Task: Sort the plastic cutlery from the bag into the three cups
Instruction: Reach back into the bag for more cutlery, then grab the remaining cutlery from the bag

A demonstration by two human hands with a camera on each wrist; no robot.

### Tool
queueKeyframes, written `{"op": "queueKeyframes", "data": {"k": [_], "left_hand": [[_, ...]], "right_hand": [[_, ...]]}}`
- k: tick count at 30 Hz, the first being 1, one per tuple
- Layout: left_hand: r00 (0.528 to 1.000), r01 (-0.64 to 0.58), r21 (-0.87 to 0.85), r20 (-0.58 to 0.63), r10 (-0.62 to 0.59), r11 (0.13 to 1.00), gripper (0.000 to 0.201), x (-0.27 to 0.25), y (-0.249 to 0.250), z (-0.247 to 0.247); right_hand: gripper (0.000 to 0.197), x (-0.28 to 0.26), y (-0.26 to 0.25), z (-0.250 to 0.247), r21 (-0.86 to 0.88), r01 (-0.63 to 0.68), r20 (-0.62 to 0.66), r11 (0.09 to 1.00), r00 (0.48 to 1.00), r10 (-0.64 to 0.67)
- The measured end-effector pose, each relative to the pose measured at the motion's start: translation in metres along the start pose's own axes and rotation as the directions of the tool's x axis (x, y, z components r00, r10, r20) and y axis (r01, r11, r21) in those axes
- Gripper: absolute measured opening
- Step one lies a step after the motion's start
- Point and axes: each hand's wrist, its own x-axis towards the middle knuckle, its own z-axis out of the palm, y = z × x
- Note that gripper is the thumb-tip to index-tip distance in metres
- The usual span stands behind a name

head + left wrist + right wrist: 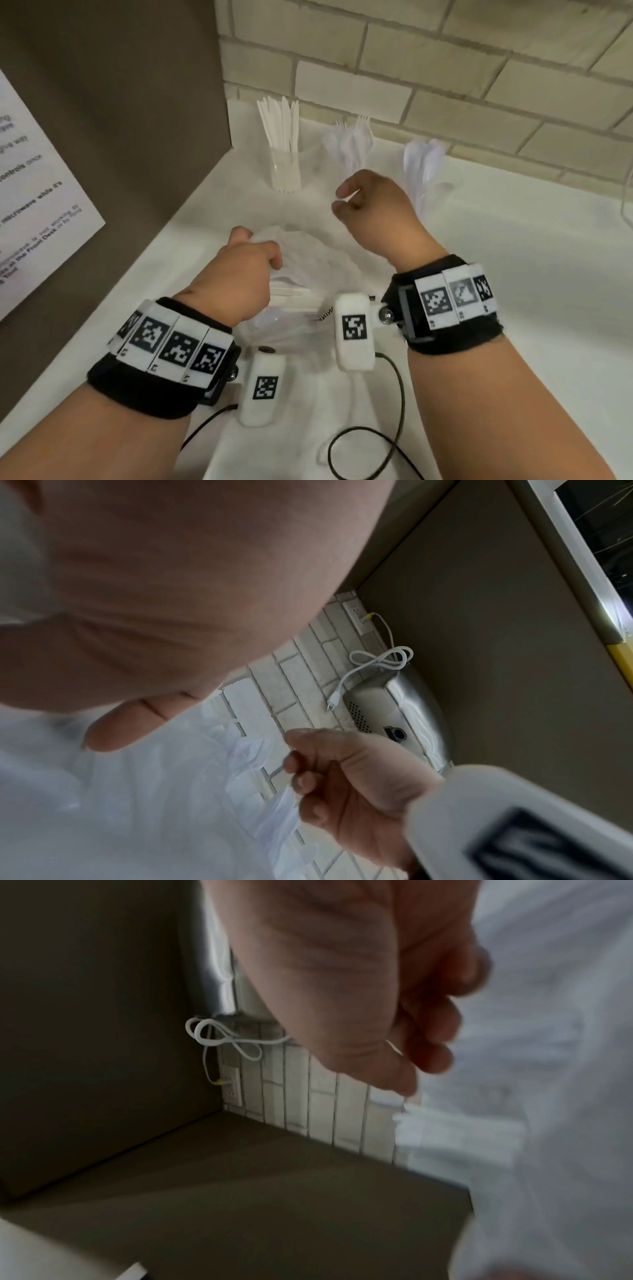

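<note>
Three clear cups stand along the tiled wall: a knife cup (284, 164), a fork cup (352, 147) and a spoon cup (424, 168). A clear plastic bag (301, 246) lies in front of them with white cutlery (291, 296) inside. My left hand (253, 253) grips the bag's near left edge in a fist. My right hand (346, 202) is raised in front of the fork cup, its thumb and curled fingers (308, 772) pinching what looks like the bag's thin far edge (284, 799). The right wrist view is blurred, showing the curled fingers (428, 1042) beside the bag (548, 1069).
A grey cabinet side with a printed notice (34, 188) closes off the left. The white counter (513, 291) runs on to the right. A black cable (376, 428) loops near the front edge. Overhead hang a metal appliance (404, 710) and a white cord (377, 658).
</note>
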Motion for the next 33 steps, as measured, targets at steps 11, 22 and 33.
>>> {"op": "queueKeyframes", "data": {"k": [11, 22, 33], "left_hand": [[0.999, -0.006, 0.129, -0.044, 0.012, 0.992, 0.047, -0.012, -0.009, -0.003], [0.999, 0.023, 0.043, 0.038, -0.024, 0.999, 0.074, -0.013, -0.013, 0.002], [0.990, 0.020, 0.099, 0.133, -0.033, 0.995, 0.082, -0.021, -0.018, 0.001]], "right_hand": [[0.088, -0.043, -0.008, 0.063, -0.346, 0.268, 0.565, 0.899, 0.825, -0.029], [0.093, -0.044, -0.002, 0.070, -0.493, 0.227, 0.550, 0.840, 0.829, 0.099], [0.062, -0.046, -0.003, 0.067, -0.472, 0.223, 0.555, 0.853, 0.827, 0.091]]}}
